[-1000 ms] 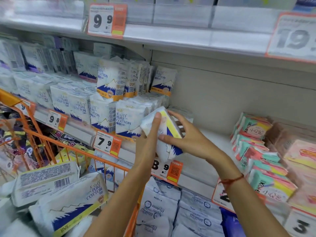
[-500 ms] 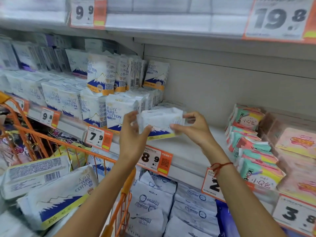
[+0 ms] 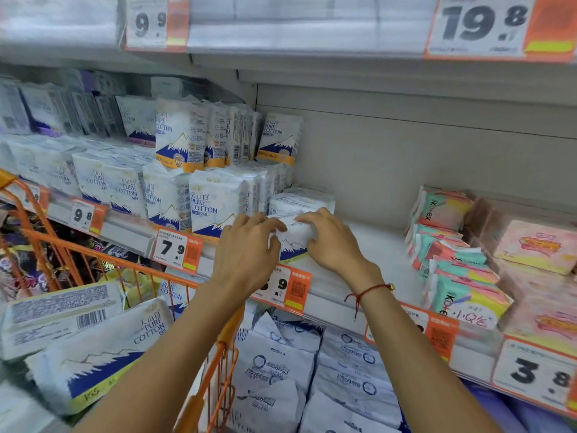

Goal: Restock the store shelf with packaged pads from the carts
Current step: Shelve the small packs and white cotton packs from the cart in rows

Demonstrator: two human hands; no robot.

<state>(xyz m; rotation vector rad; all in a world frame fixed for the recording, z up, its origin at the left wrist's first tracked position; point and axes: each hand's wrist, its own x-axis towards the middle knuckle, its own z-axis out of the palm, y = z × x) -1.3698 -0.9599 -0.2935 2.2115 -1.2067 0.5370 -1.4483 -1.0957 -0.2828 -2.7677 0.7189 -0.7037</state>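
Fingers (image 3: pixel 274 225) of both hands pinch a soft, light pad pack (image 3: pixel 293 239) by its top corners; plastic wrap likely slippery.

A shop aisle: white metal shelving (image 3: pixel 359 254) stocked with rows of packaged pads (image 3: pixel 212 201), orange price tags (image 3: pixel 178 250) clipped along the shelf edges, an orange wire cart (image 3: pixel 93 254) near left.

Orange-and-white price tags are clipped along the shelf rails: a 9.9 tag (image 3: pixel 155 22) and a 19.8 tag (image 3: pixel 496 26) on the upper rail, a 9.8 tag (image 3: pixel 86 216) and a 7.9 tag (image 3: pixel 177 250) at left, a 3.8 tag (image 3: pixel 535 375) at near right. A grey back panel (image 3: pixel 421 157) closes the far side.
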